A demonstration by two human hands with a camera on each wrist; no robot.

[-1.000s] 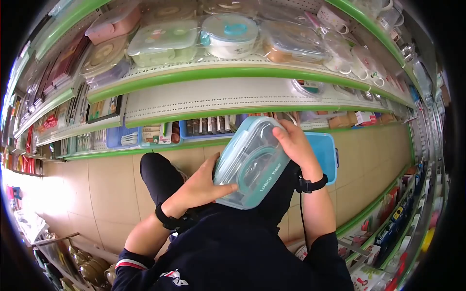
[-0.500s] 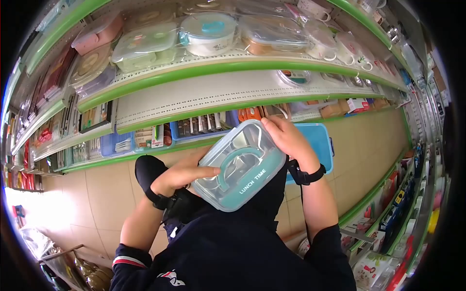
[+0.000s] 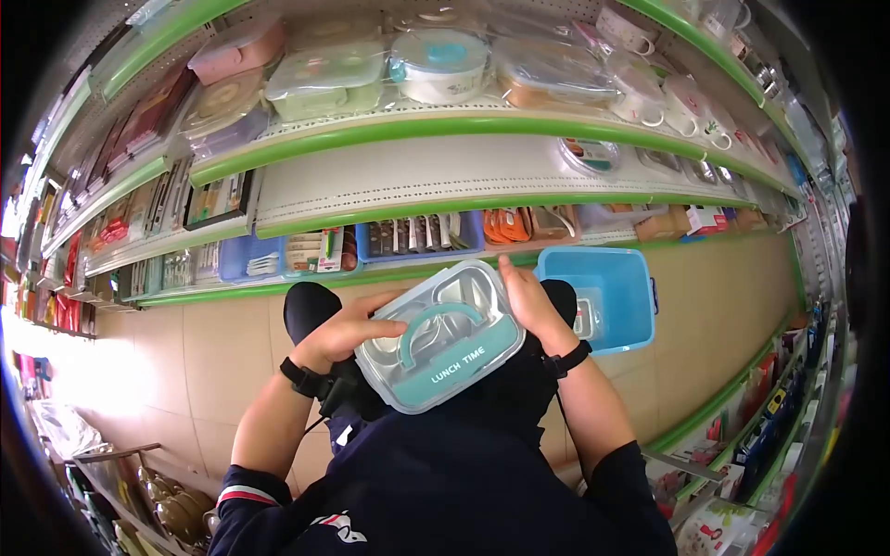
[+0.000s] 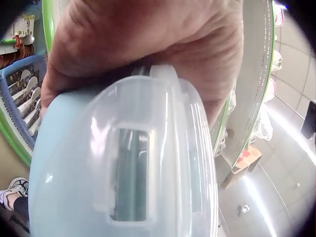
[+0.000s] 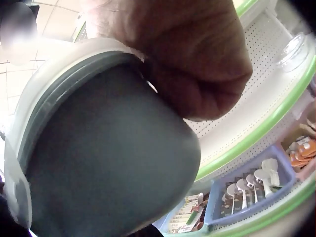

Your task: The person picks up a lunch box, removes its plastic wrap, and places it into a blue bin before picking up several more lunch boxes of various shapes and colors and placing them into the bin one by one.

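A teal lunch box with a clear lid, marked LUNCH TIME (image 3: 458,365), is held tilted over the lap. My left hand (image 3: 345,334) grips its left side, thumb on the lid near the curved handle. On the upper right edge my right hand (image 3: 533,301) holds the box, its other fingers hidden behind. In the left wrist view the hand (image 4: 148,39) curls over the end of the box (image 4: 74,163), beside a clear side clip. The right wrist view has curled fingers (image 5: 207,94) against the dark-looking box side (image 5: 113,148).
A blue bin (image 3: 630,301) with a clear container in it stands on the floor at the right. Ahead, green-edged shelves (image 3: 371,208) carry packaged food boxes and mugs, with trays of spoons (image 3: 422,233) lower down. More shelving lines the right.
The lunch box has come down and left, turning so its lid faces up more squarely. Both hands have moved with it, still holding. More of the blue bin shows.
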